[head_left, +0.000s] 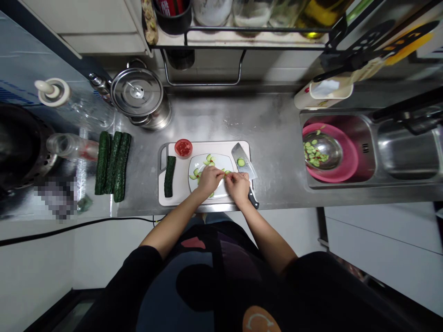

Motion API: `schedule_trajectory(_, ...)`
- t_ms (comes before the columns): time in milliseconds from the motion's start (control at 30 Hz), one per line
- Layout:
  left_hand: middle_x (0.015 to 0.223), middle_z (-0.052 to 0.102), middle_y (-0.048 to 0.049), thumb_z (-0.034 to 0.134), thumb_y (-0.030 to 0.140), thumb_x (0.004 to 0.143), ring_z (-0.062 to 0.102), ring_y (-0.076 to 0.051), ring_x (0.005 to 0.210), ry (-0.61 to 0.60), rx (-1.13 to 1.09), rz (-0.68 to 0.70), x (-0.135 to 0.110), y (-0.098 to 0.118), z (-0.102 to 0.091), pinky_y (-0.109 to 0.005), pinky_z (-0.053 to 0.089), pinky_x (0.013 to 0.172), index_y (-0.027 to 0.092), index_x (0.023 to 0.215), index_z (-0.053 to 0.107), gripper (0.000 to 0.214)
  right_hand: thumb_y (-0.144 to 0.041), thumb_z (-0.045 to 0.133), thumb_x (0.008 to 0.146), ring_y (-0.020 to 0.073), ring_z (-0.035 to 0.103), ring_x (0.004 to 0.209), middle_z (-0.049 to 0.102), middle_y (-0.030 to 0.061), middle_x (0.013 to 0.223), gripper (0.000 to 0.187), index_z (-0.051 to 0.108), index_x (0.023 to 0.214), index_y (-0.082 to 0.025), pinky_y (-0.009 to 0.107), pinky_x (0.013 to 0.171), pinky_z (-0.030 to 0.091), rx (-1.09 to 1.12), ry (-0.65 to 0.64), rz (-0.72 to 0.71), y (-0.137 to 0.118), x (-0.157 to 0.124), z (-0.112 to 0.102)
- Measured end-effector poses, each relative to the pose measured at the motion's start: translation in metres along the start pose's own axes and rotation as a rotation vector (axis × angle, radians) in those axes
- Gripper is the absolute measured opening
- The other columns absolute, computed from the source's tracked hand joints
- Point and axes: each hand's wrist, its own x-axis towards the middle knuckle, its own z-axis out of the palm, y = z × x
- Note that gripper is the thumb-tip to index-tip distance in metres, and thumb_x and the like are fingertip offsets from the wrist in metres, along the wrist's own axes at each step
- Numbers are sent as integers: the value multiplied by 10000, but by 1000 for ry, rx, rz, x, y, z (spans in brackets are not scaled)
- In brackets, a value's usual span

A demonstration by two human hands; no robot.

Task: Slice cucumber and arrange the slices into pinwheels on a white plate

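Note:
My left hand (208, 180) and my right hand (238, 188) meet over the right side of a white square plate (195, 161). Their fingertips are pinched around a small cucumber slice (227, 172), partly hidden by the fingers. On the plate, thin green cucumber slices (209, 160) sit in small groups with bits of red. The plate rests on a white cutting board (180, 193). A cleaver (246, 162) lies under my right hand, with one round cucumber piece (241, 162) on its blade. At the board's left are a cut cucumber (169, 176) and a small red bowl (183, 148) of chopped red pieces.
Several whole cucumbers (112, 166) lie left of the board, near a glass jar (71, 146). A lidded steel pot (138, 94) stands behind them. In the right-hand sink, a pink basin (351, 159) holds a steel bowl (332, 150) with cucumber slices. A condiment shelf (242, 39) overhangs the counter.

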Motion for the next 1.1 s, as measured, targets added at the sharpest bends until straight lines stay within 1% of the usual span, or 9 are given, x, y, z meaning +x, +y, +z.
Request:
schedule_trajectory(100, 774, 677, -26, 626, 180, 790, 586, -182, 819, 8, -3, -1, 0, 0, 0, -349, 449, 820, 226, 773, 717, 104, -294, 519, 827, 213, 466, 805, 675, 57, 750, 204, 645, 695, -203, 305, 696, 321, -7, -5, -6, 0, 0, 0)
schedule_trajectory(300, 771, 678, -42, 618, 189, 800, 588, -183, 813, -3, 12, -6, 0, 0, -1, -349, 445, 830, 203, 787, 722, 106, -284, 521, 821, 215, 451, 797, 658, 63, 732, 197, 649, 693, -206, 303, 672, 301, -42, 4, -26, -2, -1, -2)
schedule_trajectory(567, 771, 670, -41, 615, 190, 803, 586, -183, 822, 28, 4, -13, -1, 1, -5, -347, 448, 832, 206, 797, 723, 110, -272, 522, 810, 221, 443, 804, 652, 63, 741, 174, 661, 730, -205, 314, 691, 296, -58, -11, -47, -1, -2, -5)
schedule_trajectory(733, 785, 675, -37, 618, 178, 790, 588, -190, 833, 47, 10, -31, -2, 4, -9, -343, 459, 826, 215, 807, 726, 116, -262, 539, 790, 233, 446, 822, 660, 59, 756, 144, 664, 737, -211, 319, 683, 298, -53, -16, -9, -1, -2, -8)
schedule_trajectory(800, 801, 680, -37, 610, 184, 793, 587, -195, 858, 68, 10, -32, -5, 4, -14, -342, 459, 832, 219, 820, 726, 125, -255, 544, 783, 234, 448, 818, 663, 56, 755, 138, 666, 734, -213, 320, 682, 303, -44, -6, -4, -2, -3, -11)
schedule_trajectory(867, 830, 688, -36, 589, 192, 804, 587, -196, 871, 103, 20, -36, -8, 2, -24, -344, 456, 837, 227, 841, 722, 143, -242, 538, 781, 228, 453, 810, 665, 50, 754, 140, 667, 734, -215, 324, 703, 319, -22, 13, -24, -2, -4, -15)
schedule_trajectory(933, 870, 695, -44, 554, 195, 819, 587, -201, 878, 153, 62, -72, -12, -6, -40, -351, 447, 849, 226, 869, 717, 173, -231, 531, 786, 218, 463, 791, 670, 41, 755, 145, 666, 735, -216, 329, 736, 340, 18, 23, -73, -4, -6, -19)
schedule_trajectory(1067, 951, 687, -86, 492, 201, 829, 575, -235, 932, 274, 241, -278, -12, -33, -86, -376, 409, 890, 185, 931, 704, 236, -233, 517, 819, 197, 500, 751, 677, 32, 772, 161, 656, 740, -214, 332, 772, 371, 122, -33, -233, -14, -17, -22)
schedule_trajectory(1100, 961, 682, -96, 479, 211, 833, 571, -244, 948, 279, 286, -319, -10, -39, -96, -384, 398, 900, 179, 936, 702, 249, -235, 513, 828, 196, 510, 753, 675, 34, 772, 164, 654, 746, -214, 331, 769, 378, 145, -57, -272, -18, -21, -21)
